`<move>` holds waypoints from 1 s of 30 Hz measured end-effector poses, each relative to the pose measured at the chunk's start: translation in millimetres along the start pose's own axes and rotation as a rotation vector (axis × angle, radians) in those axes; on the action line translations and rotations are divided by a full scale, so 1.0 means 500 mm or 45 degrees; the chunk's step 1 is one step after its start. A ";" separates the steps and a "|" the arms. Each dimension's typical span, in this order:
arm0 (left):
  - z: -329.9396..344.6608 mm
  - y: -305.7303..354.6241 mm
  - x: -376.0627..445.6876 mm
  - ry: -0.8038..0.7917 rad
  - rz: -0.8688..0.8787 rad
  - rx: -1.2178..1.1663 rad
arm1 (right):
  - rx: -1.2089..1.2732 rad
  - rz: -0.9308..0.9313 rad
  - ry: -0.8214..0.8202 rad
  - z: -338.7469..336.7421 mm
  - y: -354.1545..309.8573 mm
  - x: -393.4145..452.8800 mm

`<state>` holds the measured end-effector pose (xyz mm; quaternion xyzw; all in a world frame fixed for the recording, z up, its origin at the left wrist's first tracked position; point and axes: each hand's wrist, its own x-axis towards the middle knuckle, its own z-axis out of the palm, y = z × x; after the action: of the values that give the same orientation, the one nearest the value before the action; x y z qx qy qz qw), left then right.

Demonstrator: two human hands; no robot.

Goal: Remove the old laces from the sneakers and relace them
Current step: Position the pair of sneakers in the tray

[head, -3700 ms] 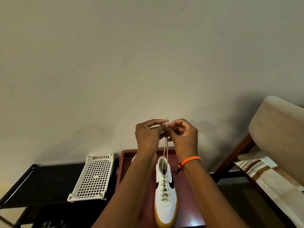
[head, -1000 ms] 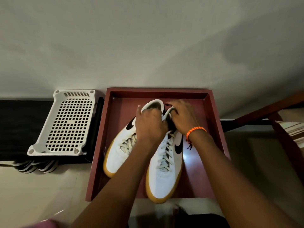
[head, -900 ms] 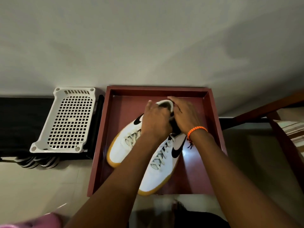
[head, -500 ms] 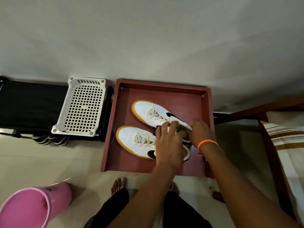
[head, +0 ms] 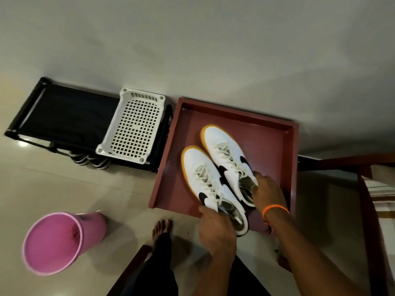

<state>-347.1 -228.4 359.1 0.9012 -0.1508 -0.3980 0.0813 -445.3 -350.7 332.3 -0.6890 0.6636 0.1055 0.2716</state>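
Note:
Two white sneakers with gum soles and black swooshes lie side by side in a dark red tray [head: 275,124], toes pointing up-left. Both carry cream laces. My left hand [head: 215,229] grips the heel end of the near sneaker [head: 201,169], thumb on its side. My right hand [head: 267,193], with an orange wristband, holds the heel collar of the far sneaker [head: 222,142], fingers at its opening.
A white perforated plastic rack [head: 134,127] lies on a black shoe rack [head: 64,114] left of the tray. A pink bucket [head: 55,242] lies on the tiled floor at lower left. My bare foot [head: 161,229] is near the tray. A wooden chair stands at right.
The view tilted further down and pulled back. Both sneakers have been turned and set side by side with toes pointing up-left; my hands slid back to their heels.

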 end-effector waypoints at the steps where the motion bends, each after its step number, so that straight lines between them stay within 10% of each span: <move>1: -0.009 -0.009 -0.010 0.030 0.031 -0.010 | 0.030 -0.008 0.024 -0.006 -0.010 -0.015; 16: -0.346 -0.201 0.107 0.676 -0.427 -0.823 | 0.088 -0.657 -0.098 0.041 -0.539 -0.168; 30: -0.398 -0.491 0.378 0.426 -0.581 -0.693 | -0.172 -0.534 -0.635 0.416 -0.765 -0.094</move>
<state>-28.2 -55.9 295.8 0.9095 0.1799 -0.2790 0.2502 -33.2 -214.3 272.8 -0.7799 0.4119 0.2564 0.3954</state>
